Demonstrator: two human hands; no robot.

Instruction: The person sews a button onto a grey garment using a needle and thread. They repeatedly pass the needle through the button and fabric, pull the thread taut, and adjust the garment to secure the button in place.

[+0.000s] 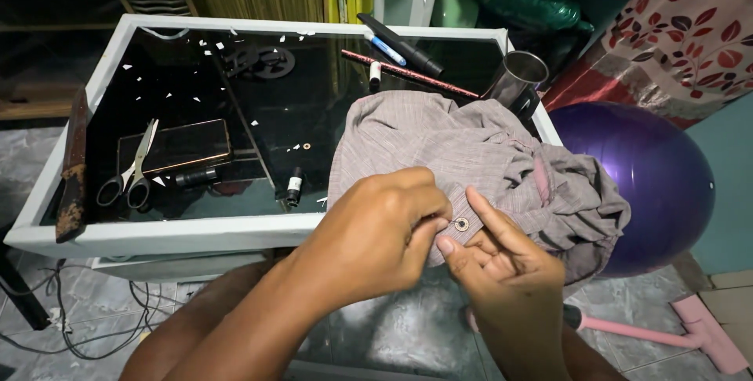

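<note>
A crumpled grey striped shirt (463, 142) lies on the right part of a black glass table with a white frame (157, 233). My left hand (384, 232) pinches the shirt's near edge, fingers closed on the fabric beside a small round button (461, 224). My right hand (502, 259) holds the same edge from below, thumb and forefinger up against the button. The two hands touch each other over the table's front rim. Whether a needle or thread is held is too small to tell.
Scissors (129, 173) and a brown case (176, 145) lie at the left, a rusty blade (72, 165) on the left rim. A small thread spool (294, 185), markers (388, 50), a long stick (408, 72) and a metal cup (518, 79) are on the table. A purple ball (651, 177) stands right.
</note>
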